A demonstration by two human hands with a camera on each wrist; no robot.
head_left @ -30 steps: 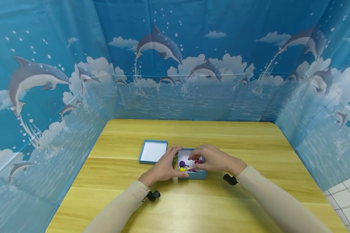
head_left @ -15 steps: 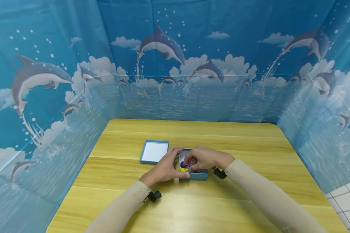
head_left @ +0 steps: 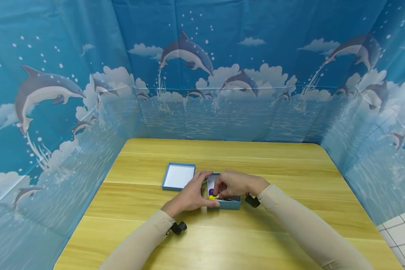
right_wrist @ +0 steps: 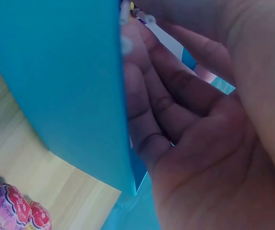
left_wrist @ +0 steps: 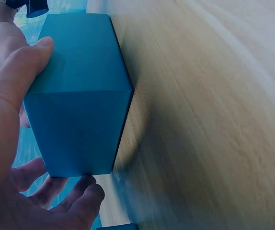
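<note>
My left hand [head_left: 190,194] grips a blue open-topped box [head_left: 227,205], its thumb on the near wall and its fingers round the far left corner. In the left wrist view the same box [left_wrist: 80,129] stands between thumb and fingers. My right hand [head_left: 239,183] reaches down into the box with curled fingers, thumb and index finger at a lollipop. A purple lollipop [head_left: 211,191] and a yellow lollipop [head_left: 212,197] lie by those fingertips. White lollipop sticks [right_wrist: 124,12] show in the right wrist view. The palm hides the rest of the contents.
A shallow blue lid [head_left: 179,176] with a white inside lies left of the box on the wooden table [head_left: 202,240]. Several pink wrapped lollipops [right_wrist: 14,206] lie outside the box in the right wrist view. A dolphin-print curtain [head_left: 202,112] surrounds the table.
My right hand has moved left and lower into the box, over the lollipops, and its fingers have closed in. The left hand has kept its hold on the box.
</note>
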